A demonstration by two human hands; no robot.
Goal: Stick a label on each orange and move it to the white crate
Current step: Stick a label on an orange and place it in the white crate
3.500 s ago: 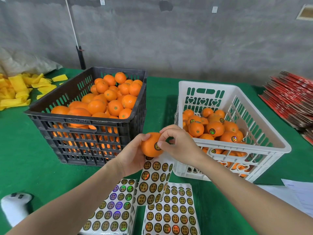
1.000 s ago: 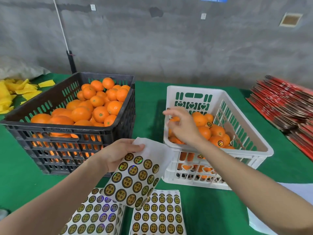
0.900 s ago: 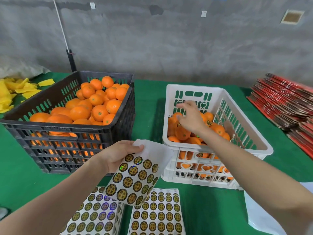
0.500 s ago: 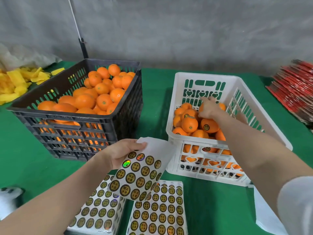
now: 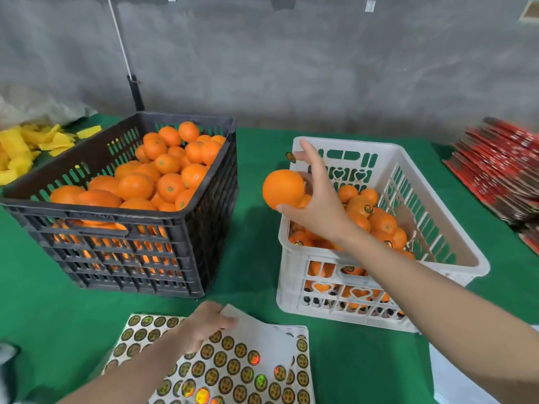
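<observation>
R hand (image 5: 316, 208) was clamped on one round orange (image 5: 283, 189), thumb under it and lower fingers curled behind. The fruit hung just outside the left rim of the white slotted plastic crate (image 5: 294, 275), at approx. rim height. The index finger pointed up w/ a small round black-and-gold label (image 5: 290, 157) clinging to its tip, above the orange and apart from it.

Inside the white crate lay a heap of labelled oranges (image 5: 385, 225), piled against its near wall and showing through the heart-shaped cut-outs lower down.

L hand (image 5: 204, 325) was in front of the white crate and to its left, fingers curled over the raised top corner of a white sheet of round black-and-gold labels (image 5: 248, 357) (thumb side hidden, so how tight the hold was can't be told). That sheet lay partly over a second label sheet (image 5: 137, 333) further left.

Left of the white crate, w/ a strip of green table cloth (image 5: 253, 258) between them, stood a black slotted plastic crate (image 5: 122, 243) heaped w/ unlabelled oranges (image 5: 163, 176).

Far left of the white crate lay a pile of yellow scraps (image 5: 17, 153). To its right sat a slanted stack of red flat cartons (image 5: 501, 176), and at its front right corner some white paper (image 5: 455, 380).
</observation>
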